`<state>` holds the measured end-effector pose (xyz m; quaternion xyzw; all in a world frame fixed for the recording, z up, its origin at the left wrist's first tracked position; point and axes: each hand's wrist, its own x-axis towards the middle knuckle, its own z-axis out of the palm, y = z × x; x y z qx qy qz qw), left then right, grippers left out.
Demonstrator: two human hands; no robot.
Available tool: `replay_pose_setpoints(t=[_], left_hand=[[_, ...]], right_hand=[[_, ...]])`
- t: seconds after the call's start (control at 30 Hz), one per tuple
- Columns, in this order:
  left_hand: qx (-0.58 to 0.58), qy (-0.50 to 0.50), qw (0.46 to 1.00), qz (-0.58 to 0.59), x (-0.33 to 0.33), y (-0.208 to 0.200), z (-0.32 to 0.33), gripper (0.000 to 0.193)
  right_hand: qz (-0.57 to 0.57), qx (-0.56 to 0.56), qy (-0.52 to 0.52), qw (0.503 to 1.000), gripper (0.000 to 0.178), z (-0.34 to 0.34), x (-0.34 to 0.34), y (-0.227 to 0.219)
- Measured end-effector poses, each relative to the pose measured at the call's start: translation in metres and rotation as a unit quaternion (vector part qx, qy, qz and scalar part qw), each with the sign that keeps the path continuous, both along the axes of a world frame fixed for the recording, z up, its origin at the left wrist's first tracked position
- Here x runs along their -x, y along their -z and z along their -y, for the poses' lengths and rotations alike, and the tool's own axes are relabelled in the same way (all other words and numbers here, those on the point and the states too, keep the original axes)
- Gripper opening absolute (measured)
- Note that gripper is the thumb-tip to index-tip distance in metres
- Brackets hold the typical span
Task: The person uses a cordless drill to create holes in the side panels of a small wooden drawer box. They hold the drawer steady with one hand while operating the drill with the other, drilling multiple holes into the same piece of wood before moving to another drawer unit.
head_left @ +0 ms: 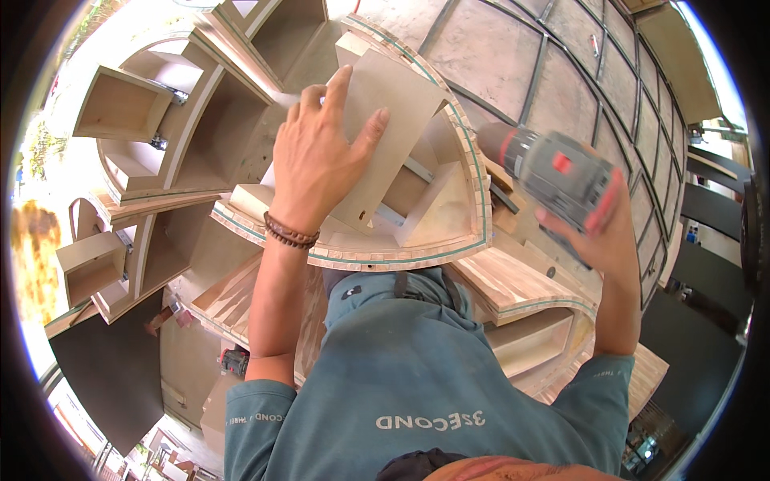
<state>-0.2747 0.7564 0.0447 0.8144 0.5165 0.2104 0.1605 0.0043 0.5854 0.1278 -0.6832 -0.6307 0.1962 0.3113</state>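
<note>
Nearest the camera, at the lower edge, is dark headwear or hair (425,465) (which, cannot be told), followed by a teal shirt (393,361).

The left hand (321,152) lies on the pale panel (393,120), fingers spread and thumb apart; no firm grasp is evident. The right hand (597,240) is wrapped around the cordless drill (561,172), which is blurred and stands right of the work, apart from the panel.

The panel lies across the opening of the curved cabinet (377,260), in front of the person. Whether it is a loose board or the underside of a box cannot be told.

Progress, as judged: partway. The cabinet shell stands formed, its edge banded with light blocks and a green line, and a metal runner (389,215) shows inside. No screw is seen entering the panel, so its fixing is judged outstanding. A neighbouring cabinet (212,152) at left carries a projecting box (124,104) on metal fittings and appears further advanced.

Orientation: the panel's long axis runs from upper right to lower left, its slotted end toward the person. The drill's chuck points left and slightly upward, toward the cabinet.
</note>
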Motion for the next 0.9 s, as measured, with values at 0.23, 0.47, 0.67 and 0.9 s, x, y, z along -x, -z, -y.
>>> replay_pose_setpoints(t=[0.23, 0.47, 0.67, 0.9], left_hand=[[0.000, -0.018, 1.000, 0.016, -0.007, 0.015, -0.001, 0.070], [0.037, -0.029, 0.999, 0.007, -0.006, 0.014, 0.001, 0.069], [0.047, -0.030, 0.998, 0.013, -0.003, 0.014, -0.003, 0.069], [0.051, -0.022, 0.998, 0.018, -0.002, 0.014, -0.005, 0.069]], right_hand=[[0.106, 0.115, -0.053, 0.986, 0.094, -0.064, -0.018, -0.035], [0.141, 0.177, -0.037, 0.973, 0.086, -0.092, -0.016, -0.051], [0.194, 0.242, -0.027, 0.950, 0.085, -0.113, -0.005, -0.071], [0.244, 0.269, -0.066, 0.929, 0.085, -0.132, 0.007, -0.086]])
